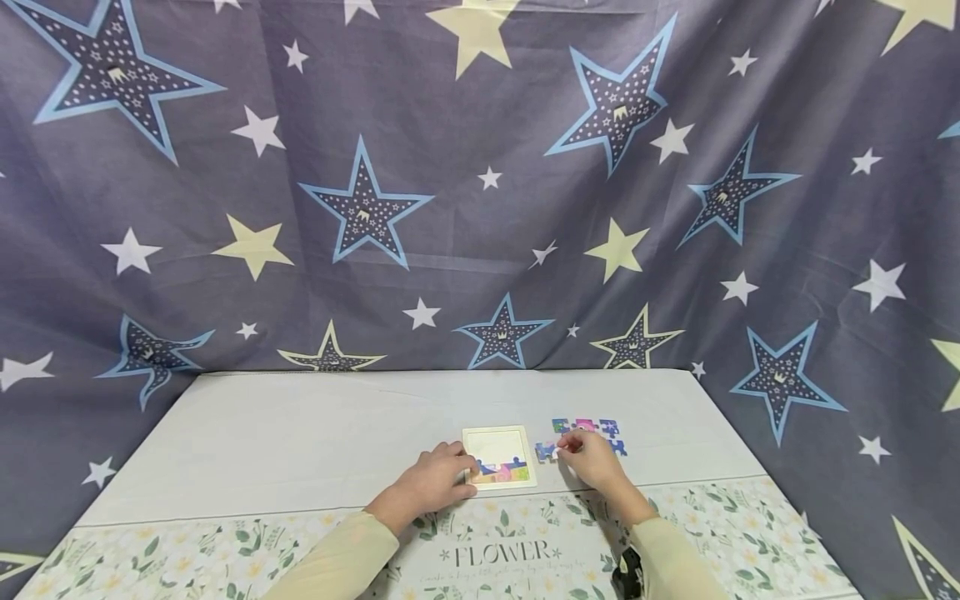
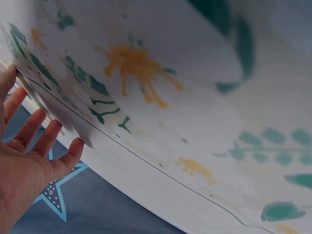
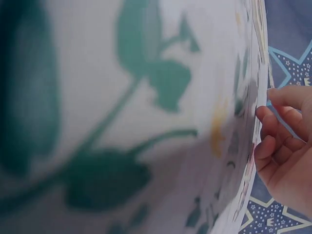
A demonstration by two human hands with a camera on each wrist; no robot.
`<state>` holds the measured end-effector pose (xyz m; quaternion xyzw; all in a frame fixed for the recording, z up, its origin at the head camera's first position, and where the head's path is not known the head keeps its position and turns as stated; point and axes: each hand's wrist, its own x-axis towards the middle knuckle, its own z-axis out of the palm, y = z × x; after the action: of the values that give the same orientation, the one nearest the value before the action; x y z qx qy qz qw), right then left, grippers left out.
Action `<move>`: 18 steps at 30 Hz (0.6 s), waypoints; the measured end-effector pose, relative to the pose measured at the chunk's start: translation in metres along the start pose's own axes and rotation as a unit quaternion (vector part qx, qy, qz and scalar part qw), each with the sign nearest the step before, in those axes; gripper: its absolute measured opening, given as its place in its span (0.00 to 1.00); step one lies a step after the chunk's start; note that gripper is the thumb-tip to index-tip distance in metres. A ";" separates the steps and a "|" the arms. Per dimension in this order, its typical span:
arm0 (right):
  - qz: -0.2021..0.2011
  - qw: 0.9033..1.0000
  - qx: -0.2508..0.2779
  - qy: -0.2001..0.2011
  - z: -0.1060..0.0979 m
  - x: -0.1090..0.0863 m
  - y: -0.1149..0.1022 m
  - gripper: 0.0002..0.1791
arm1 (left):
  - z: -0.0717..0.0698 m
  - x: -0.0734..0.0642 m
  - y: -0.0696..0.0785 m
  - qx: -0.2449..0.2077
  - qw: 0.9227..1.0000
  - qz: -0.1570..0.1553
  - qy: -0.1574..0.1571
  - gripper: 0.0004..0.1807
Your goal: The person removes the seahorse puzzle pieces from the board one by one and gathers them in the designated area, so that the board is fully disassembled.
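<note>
A square, pale puzzle tray [image 1: 532, 458] lies on the table, its lower part filled with colourful joined pieces [image 1: 504, 473]. My left hand [image 1: 435, 479] rests at the tray's left edge, thumb near the lower corner; the left wrist view shows these fingers [image 2: 38, 127] spread and only slightly bent. To the right of the tray, my right hand [image 1: 596, 460] pinches a blue puzzle piece [image 1: 545, 452] at its right side. Loose puzzle pieces [image 1: 609, 428] lie behind and beside that hand, partly hidden by it. In the right wrist view the fingers [image 3: 267, 122] are curled, and the piece cannot be made out.
The table has a white top [image 1: 315, 442] and a floral cloth band [image 1: 750, 533] along the front, printed with the word FLOWER. A dark curtain with stars [image 1: 450, 108] hangs behind and on both sides. A black object [image 1: 628, 573] sits at the right wrist.
</note>
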<state>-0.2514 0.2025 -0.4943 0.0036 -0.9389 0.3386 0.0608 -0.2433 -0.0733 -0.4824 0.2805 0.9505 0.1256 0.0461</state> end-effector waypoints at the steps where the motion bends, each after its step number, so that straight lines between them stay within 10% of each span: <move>1: 0.000 1.000 0.000 0.003 -0.001 0.000 0.001 0.02 | 0.000 0.000 0.000 -0.001 1.000 0.000 0.000 0.13; 18: 0.018 1.000 0.001 0.011 -0.017 -0.002 0.014 0.03 | 0.000 0.001 0.000 -0.001 1.000 -0.004 -0.005 0.14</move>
<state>-0.2480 0.2237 -0.4903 -0.0169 -0.9379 0.3404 0.0645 -0.2436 -0.0727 -0.4820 0.2772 0.9513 0.1247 0.0513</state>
